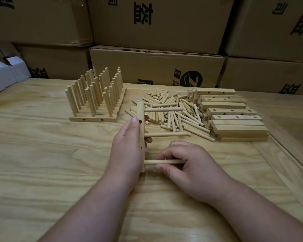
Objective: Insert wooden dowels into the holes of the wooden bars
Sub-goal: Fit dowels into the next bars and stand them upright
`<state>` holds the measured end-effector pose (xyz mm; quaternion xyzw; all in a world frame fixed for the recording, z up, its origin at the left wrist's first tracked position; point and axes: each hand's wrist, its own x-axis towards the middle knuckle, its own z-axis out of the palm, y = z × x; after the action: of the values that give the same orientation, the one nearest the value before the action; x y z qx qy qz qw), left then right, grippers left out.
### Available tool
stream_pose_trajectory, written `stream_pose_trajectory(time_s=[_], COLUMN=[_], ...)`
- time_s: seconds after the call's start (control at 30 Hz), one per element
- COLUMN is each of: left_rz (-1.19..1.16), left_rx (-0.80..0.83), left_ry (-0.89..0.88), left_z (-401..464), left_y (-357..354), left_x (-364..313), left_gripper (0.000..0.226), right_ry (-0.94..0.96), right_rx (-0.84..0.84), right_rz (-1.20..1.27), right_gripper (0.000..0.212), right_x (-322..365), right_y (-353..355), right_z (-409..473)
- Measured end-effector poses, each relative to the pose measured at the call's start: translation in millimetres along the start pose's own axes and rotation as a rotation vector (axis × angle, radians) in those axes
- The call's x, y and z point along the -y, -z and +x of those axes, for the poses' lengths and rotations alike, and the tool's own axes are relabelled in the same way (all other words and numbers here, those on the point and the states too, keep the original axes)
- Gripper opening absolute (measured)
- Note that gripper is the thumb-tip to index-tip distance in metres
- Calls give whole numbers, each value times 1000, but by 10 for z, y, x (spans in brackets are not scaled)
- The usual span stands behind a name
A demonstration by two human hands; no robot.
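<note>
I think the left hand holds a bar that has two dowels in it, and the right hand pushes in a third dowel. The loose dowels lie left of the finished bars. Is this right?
Not quite. The head view shows the loose dowels lying right of the finished bars, not left. The rest holds: left hand holds the bar, right hand pushes the third dowel.

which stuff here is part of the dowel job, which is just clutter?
In the job: left hand, held bar, right hand, dowel, loose dowels, empty bars, finished bars.
Lying about: cardboard boxes, white boxes.
</note>
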<state>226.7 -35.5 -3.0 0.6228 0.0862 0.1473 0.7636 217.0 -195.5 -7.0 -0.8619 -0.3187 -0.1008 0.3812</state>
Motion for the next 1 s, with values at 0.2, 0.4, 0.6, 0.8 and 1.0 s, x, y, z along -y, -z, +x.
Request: stream_pose_trajectory(time_s=[0.2,0.4,0.6,0.8,1.0], left_rz=[-2,6,-5,-124,-171], left_rx=[15,61,13,-49,0], left_ry=[-37,-82,-33,30,27], left_z=[3,-1,-15,61,82], left_y=[15,20,28,14,12], left_x=[19,34,43,24,39], left_gripper=[40,36,35,26,20], right_ry=[3,-42,-124,-403,-352], right_rx=[-9,64,-191,-415,-249], right_rz=[-9,-42,-124,104,138], right_gripper=[19,27,52,69,24], right_x=[7,1,-38,-133,-116], right_y=[5,30,-2,69,20], right_z=[-1,-4,-1,36,42])
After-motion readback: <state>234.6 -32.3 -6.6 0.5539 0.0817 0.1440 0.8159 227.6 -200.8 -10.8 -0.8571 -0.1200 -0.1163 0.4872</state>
